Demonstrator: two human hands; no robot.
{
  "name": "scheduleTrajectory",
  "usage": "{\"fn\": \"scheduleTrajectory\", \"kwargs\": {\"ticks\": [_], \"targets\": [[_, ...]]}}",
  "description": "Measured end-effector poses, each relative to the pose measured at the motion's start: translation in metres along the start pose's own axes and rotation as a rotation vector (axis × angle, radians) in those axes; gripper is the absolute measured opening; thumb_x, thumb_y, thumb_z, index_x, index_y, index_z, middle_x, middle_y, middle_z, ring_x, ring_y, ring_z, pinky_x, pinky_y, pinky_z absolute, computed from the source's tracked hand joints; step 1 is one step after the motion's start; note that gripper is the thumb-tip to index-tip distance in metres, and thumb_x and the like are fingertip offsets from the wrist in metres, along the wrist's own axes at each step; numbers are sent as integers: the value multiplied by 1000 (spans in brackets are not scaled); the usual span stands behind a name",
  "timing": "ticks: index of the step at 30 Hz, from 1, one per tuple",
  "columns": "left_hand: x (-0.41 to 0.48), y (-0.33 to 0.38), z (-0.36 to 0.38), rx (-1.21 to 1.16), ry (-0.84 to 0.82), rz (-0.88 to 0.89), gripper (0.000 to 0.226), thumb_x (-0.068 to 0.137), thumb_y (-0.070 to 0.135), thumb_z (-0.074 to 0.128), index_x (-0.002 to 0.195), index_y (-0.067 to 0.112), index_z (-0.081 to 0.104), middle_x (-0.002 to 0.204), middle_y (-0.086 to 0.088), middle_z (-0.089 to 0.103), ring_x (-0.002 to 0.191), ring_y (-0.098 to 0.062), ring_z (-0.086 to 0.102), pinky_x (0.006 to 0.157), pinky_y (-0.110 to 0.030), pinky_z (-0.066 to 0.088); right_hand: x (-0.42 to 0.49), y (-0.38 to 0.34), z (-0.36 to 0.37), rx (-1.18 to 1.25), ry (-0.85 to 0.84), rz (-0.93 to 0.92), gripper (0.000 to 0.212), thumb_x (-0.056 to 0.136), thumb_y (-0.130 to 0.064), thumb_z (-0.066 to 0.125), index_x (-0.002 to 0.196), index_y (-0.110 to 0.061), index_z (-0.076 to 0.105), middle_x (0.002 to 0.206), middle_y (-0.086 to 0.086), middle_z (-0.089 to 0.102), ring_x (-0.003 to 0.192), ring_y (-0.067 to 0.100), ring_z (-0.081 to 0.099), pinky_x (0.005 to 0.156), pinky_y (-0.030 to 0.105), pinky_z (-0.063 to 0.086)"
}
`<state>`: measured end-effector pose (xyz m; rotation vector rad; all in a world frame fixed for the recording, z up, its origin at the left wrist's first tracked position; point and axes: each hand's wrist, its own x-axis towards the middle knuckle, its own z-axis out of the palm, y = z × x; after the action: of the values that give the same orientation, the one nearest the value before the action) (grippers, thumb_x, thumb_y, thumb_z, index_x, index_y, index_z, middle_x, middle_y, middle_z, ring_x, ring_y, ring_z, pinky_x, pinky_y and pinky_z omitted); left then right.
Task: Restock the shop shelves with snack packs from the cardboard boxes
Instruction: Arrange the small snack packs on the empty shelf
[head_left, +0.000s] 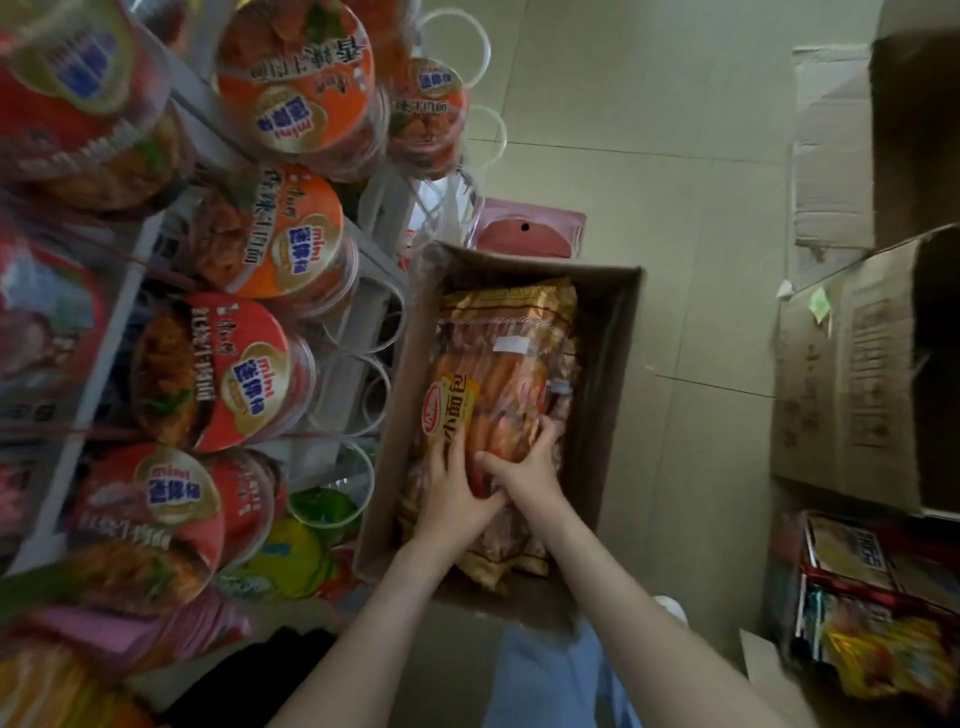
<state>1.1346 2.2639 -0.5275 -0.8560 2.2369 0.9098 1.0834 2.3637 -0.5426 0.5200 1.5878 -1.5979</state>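
An open cardboard box (613, 332) stands on the floor below me, filled with clear bread snack packs. The top snack pack (498, 374) has a yellow label and orange rolls inside. My left hand (452, 483) grips the near end of this pack from the left, fingers on the yellow label. My right hand (524, 467) grips the same pack from the right, thumb on top and fingers curled over its side. More packs (498, 551) lie underneath.
Shop shelves (104, 332) on the left carry round tubs of mini noodles (260, 379) in red and orange. More cardboard boxes (852, 374) stand at the right, with a carton of snack packs (872, 613) below them. Tiled floor (685, 156) lies beyond the box.
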Motion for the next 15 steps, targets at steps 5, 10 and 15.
{"fn": "scheduleTrajectory", "kwargs": {"ticks": [5, 10, 15], "targets": [[-8, -3, -10, -104, -40, 57, 97, 82, 50, 68, 152, 39, 2, 159, 7, -1, 146, -17, 4, 118, -42, 15, -3, -17, -2, -16, -9, -83, 111, 82, -8, 71, 149, -32, -13, 139, -6, 25, 124, 8, 28, 103, 31, 30], [-16, 1, -36, -364, -19, 65, 76, 77, 63, 64, 142, 51, 28, 158, 10, 9, 146, -16, 11, 117, -42, 18, -22, -45, -21, 25, -113, -192, 109, 84, -10, 70, 147, -46, -11, 149, -4, 27, 130, 14, 42, 99, 32, 45], [-18, 26, -68, -411, -87, 33, 92, 65, 69, 68, 144, 56, 22, 149, 8, 32, 136, -17, 33, 115, -42, 25, -66, -77, -61, 54, -174, -199, 93, 87, -13, 68, 147, -53, 9, 131, -8, 53, 111, 14, 63, 91, 39, 54]]}}
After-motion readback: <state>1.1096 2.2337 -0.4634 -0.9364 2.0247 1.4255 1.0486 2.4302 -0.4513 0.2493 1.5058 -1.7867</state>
